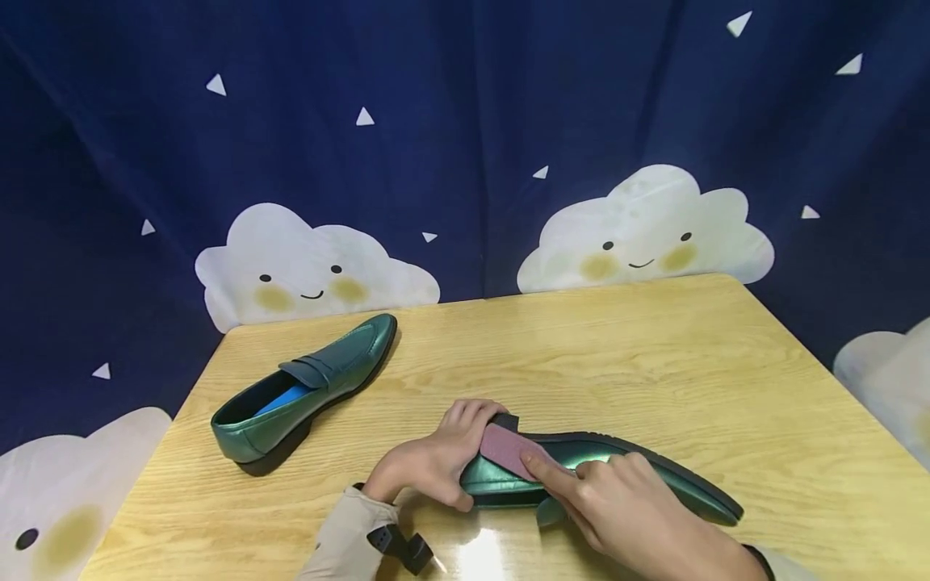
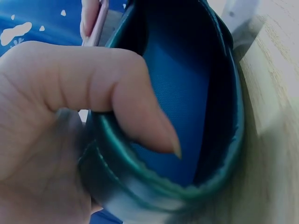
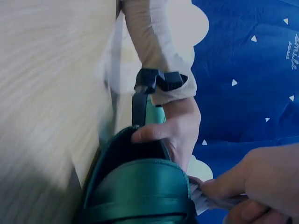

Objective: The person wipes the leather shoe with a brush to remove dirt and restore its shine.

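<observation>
A metallic green loafer (image 1: 490,482) lies on its side, toe to the right, with its dark sole facing the back of the table. My left hand (image 1: 436,460) grips it at the heel. In the left wrist view the thumb (image 2: 135,98) hooks over the collar into the opening, above a blue insole (image 2: 180,88). My right hand (image 1: 625,500) holds a flat pink pad (image 1: 504,449) against the loafer's upper side, index finger stretched along it. Something pale grey shows under the pad in the right wrist view; its exact kind is unclear.
A matching green loafer (image 1: 341,363) stands upright on its sole at the left of the wooden table (image 1: 654,355). Behind the table hangs a dark blue curtain (image 1: 465,145) with clouds and triangles. A black device (image 1: 400,549) is strapped to the left wrist.
</observation>
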The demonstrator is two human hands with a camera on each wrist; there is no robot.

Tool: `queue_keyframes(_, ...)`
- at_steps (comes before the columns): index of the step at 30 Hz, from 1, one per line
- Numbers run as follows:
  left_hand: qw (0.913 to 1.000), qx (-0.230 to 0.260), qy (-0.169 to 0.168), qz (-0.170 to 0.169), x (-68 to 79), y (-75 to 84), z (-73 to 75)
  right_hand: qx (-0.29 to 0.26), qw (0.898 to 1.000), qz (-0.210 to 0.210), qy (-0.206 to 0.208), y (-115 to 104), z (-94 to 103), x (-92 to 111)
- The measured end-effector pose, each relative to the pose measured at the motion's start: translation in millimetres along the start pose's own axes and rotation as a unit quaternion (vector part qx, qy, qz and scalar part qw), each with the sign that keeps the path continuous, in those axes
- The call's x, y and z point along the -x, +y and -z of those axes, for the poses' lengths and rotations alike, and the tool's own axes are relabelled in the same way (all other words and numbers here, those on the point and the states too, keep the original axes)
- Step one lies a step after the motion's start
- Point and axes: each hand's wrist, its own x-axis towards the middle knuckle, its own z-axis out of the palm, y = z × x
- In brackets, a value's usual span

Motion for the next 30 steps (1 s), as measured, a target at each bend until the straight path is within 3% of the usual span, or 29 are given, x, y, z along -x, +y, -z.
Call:
queue_keyframes(8, 0.9993, -0.018, 0.024, -0.021, 1.0, -0.4, -1.0, -0.073, 0.994, 0.079, -0.012, -7, 0.0, 7)
queue_keyframes(10, 0.9992, -0.018, 0.027, -0.022, 1.0, -0.6, -1.6, -0.087, 0.994, 0.063, -0.02, -6, 2.7, 6)
queue_keyframes(14, 0.9999, -0.01, 0.009, -0.003, 1.7, 0.4, -1.6, -0.038, 0.999, -0.014, -0.012, 4, 9.1, 3)
queue_keyframes(16, 1.0, -0.008, -0.003, 0.004, 2.2, 0.9, -1.6, -0.009, 0.999, -0.033, -0.007, 8, 9.3, 3)
queue_keyframes(18, 0.9999, -0.009, -0.009, 0.005, 2.5, 0.7, -1.8, -0.015, 0.999, -0.033, -0.023, 9, 8.4, 4)
queue_keyframes(21, 0.9999, -0.013, -0.001, -0.002, 2.1, 0.5, -2.1, -0.07, 0.996, 0.025, -0.052, 4, 4.5, 9)
queue_keyframes(24, 0.9998, -0.015, 0.011, -0.004, 1.3, 0.8, -1.8, -0.14, 0.983, 0.102, -0.064, -2, 1.2, 10)
queue_keyframes(26, 0.9998, -0.015, 0.015, -0.006, 0.3, 0.9, -1.7, -0.188, 0.972, 0.12, -0.07, -4, 2.1, 10)
queue_keyframes(28, 0.9998, -0.01, 0.014, -0.002, -0.4, 1.2, -1.4, -0.195, 0.975, 0.099, -0.045, -2, 5.4, 9)
queue_keyframes(30, 0.9999, -0.006, 0.013, 0.002, -0.6, 1.3, -1.2, -0.154, 0.987, 0.045, -0.01, 2, 8.6, 9)
